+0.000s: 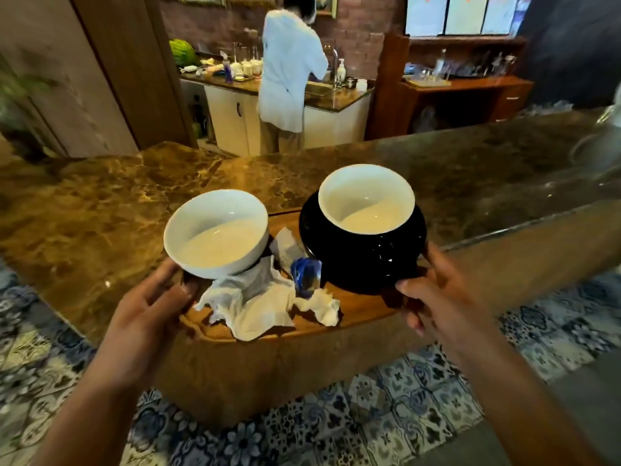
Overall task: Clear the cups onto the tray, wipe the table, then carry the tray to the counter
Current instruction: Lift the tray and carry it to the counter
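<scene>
- Both forearms reach in from the bottom; left hand [153, 309] curls round the left end of the wooden tray [366, 311], thumb on the rim.
- Right hand [433, 297] grips the tray's right end, thumb on top, fingers under.
- Tray sits at the near edge of the brown marble counter [100, 210]; can't tell if it's resting or just above.
- On tray, left: white cup [215, 233], empty, upright.
- Right: black cup [363, 247] w/ white inside, upright, touching the right thumb.
- Btwn them: crumpled white napkin [258, 301], a blue wrapper [305, 275].
- Beyond the counter: a person in a white top [289, 68] at a sink.
- Patterned blue floor tiles [386, 408] below.
</scene>
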Demonstrator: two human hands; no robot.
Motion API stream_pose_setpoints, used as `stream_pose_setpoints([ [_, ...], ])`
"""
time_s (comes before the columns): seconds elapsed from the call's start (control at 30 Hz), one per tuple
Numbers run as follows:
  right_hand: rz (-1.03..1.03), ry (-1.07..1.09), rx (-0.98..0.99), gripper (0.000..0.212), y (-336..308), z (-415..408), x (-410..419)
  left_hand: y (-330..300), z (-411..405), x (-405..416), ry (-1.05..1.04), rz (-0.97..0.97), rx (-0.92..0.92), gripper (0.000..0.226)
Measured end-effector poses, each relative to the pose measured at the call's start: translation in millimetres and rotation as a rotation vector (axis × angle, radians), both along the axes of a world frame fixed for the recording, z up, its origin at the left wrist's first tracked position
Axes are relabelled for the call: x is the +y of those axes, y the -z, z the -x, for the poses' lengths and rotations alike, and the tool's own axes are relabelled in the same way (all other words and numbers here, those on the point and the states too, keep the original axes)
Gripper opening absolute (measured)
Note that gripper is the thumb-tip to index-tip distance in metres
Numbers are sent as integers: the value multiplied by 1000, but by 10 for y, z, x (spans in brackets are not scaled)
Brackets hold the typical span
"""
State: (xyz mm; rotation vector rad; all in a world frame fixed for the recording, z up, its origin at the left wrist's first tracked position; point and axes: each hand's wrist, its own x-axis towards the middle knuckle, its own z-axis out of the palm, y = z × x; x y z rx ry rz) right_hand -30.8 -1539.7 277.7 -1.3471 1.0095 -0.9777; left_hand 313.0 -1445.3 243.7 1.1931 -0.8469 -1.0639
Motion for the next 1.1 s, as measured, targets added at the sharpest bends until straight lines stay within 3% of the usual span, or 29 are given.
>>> stream_pose_setpoints([
  [0.4,-34,91,-32,63,223,-1294,-1001,-2,-1395,-1334,72,-61,-2,51],
  [0.53,-65,133,-91,58,298,-1763,-1227,-119,-1929,-1816,232,-50,-29,83],
  [0.67,-97,106,-87,52,309,-2058,-1502,-49,-2223,-2166,232,-67,-25,74],
  [0.83,-171,40,-11,61,425,-2150,-1981,249,-2351,-2561,205,-91,-97,54],
  [1.03,-224,17,2,58,624,-2203,-2485,515,-2504,-2983,306,-152,-175,97],
  [1.1,-249,7,6,58,710,-2218,-2624,603,-2511,-3092,339,-169,-159,100],
])
